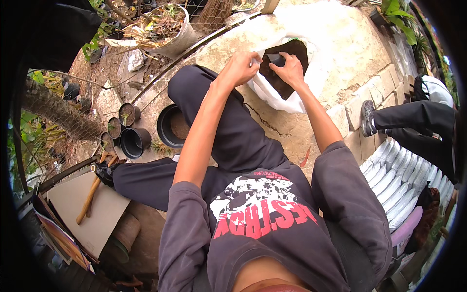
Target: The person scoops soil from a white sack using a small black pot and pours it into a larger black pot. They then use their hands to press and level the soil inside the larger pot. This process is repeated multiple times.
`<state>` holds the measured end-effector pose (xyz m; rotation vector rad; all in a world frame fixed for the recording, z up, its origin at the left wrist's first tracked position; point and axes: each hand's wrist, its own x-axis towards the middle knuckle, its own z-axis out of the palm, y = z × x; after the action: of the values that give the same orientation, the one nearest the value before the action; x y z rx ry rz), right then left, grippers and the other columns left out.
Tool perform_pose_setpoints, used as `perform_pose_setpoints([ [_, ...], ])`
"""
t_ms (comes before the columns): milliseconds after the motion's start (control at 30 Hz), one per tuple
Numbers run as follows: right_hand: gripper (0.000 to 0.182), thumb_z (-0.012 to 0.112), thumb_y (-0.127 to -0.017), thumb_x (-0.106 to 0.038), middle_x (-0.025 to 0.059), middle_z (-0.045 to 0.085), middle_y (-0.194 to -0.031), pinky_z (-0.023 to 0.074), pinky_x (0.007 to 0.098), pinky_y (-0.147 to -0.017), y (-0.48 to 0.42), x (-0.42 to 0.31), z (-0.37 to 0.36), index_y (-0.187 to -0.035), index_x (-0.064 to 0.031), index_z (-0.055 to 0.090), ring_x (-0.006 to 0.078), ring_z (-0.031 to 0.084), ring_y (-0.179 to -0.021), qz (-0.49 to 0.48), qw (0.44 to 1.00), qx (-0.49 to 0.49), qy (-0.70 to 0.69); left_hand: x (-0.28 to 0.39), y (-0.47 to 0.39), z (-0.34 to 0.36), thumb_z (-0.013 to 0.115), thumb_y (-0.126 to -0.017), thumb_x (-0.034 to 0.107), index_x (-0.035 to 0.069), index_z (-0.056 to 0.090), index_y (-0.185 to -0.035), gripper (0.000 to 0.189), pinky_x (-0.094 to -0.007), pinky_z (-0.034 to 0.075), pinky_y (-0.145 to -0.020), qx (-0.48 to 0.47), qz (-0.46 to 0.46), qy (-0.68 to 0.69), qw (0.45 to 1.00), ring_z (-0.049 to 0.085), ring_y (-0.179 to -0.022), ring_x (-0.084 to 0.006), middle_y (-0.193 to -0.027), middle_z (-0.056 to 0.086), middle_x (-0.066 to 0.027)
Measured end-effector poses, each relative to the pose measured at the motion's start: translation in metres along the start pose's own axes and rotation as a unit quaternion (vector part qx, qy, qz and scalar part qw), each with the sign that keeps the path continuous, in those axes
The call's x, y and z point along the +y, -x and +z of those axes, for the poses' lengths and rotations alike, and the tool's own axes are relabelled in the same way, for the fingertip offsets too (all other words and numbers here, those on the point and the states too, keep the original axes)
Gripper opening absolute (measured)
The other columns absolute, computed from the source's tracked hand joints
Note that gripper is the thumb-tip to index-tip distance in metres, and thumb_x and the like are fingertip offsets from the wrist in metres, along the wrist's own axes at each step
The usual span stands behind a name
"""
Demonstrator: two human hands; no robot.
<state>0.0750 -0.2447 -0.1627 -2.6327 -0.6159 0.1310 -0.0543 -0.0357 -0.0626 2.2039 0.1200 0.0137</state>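
Note:
A white plastic sack (281, 104) stands open on the ground before me, with dark soil (275, 81) inside. At its left rim is my left hand (239, 67), its fingers pinching the edge of the plastic. My right hand (292, 71) reaches over the sack's mouth from the near right side. Between its thumb and fingers is a small dark grey object (278, 60), possibly a scoop or piece of plastic; its lower part is hard to make out against the soil.
A large black plant pot (163, 126) holding soil sits beside my knee. Several smaller pots (135, 143) stand further left, near a wire fence (109, 91). At right are another person's legs (412, 116) and stacked white packs (394, 182). A wooden-handled tool (89, 200) lies on a board (105, 219).

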Motion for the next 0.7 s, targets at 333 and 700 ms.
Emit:
perform_pose_setpoints([
  [333,0.078,0.086,-0.079,-0.053,0.0256,0.075,-0.125,0.0606,0.0413,-0.098,-0.006,0.007,-0.011,-0.137,-0.0035,0.072,0.0327,0.076,-0.114,0.133,0.983,-0.054,-0.115,-0.01,0.006,-0.009,0.064,-0.107,0.023,0.018,0.062,-0.147,0.041,-0.0414,0.061,-0.085,-0.032,0.039,0.071,0.996,0.079,-0.097,-0.0288,-0.106,0.079,-0.0189],
  [700,0.067,0.077,-0.094,-0.052,0.0241,0.069,-0.13,0.0644,0.0383,-0.092,-0.008,0.013,-0.114,-0.139,-0.0032,0.07,0.027,0.072,-0.108,0.195,0.934,-0.044,-0.295,-0.005,0.133,-0.133,0.058,-0.113,0.024,0.011,0.064,-0.146,0.036,-0.0361,0.059,-0.097,0.166,0.044,0.083,0.982,0.075,-0.111,-0.02,-0.123,0.077,-0.0122],
])
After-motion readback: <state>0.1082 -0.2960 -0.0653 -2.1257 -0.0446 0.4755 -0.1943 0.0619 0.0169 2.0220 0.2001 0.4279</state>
